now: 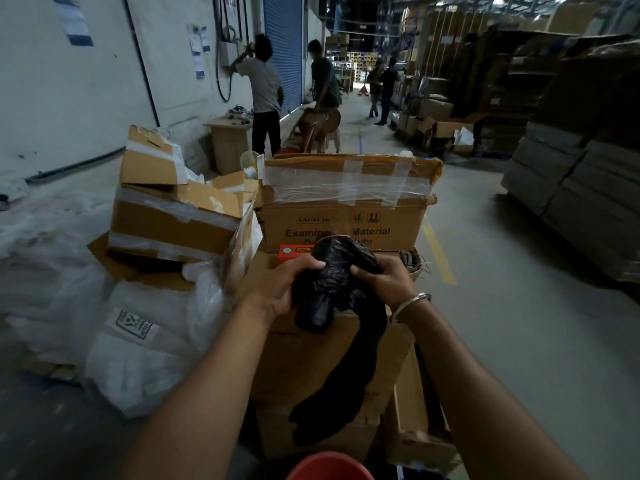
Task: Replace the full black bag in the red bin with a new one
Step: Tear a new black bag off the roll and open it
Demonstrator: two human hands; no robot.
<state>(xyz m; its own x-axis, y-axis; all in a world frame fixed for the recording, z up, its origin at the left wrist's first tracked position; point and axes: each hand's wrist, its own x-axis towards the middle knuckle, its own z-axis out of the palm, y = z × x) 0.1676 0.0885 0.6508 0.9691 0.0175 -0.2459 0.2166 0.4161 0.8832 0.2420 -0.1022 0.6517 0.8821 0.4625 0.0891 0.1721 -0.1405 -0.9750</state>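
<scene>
left hand (284, 285) + right hand (384, 278): both gripping bunched new black bag (332, 289), tail hanging over cardboard boxes (311, 368) | held chest-high, likely to find its mouth | red bin (329, 467) directly below, ready for lining

A dim warehouse aisle is stretching away toward twelve o'clock, its grey concrete floor (485, 237) carrying a yellow painted line (438, 251) at about two o'clock. A pale wall (104, 98) is running along the ten o'clock side, with papers pinned to it and dark cables hanging down. A blue roller shutter (282, 46) is standing closed at eleven o'clock. Stacked cardboard cartons (519, 81) and flat grey sheets (571, 188) are lining the three o'clock side. Taped brown boxes (346, 202) are filling the centre. Light is glowing faintly from the far end of the aisle.
</scene>
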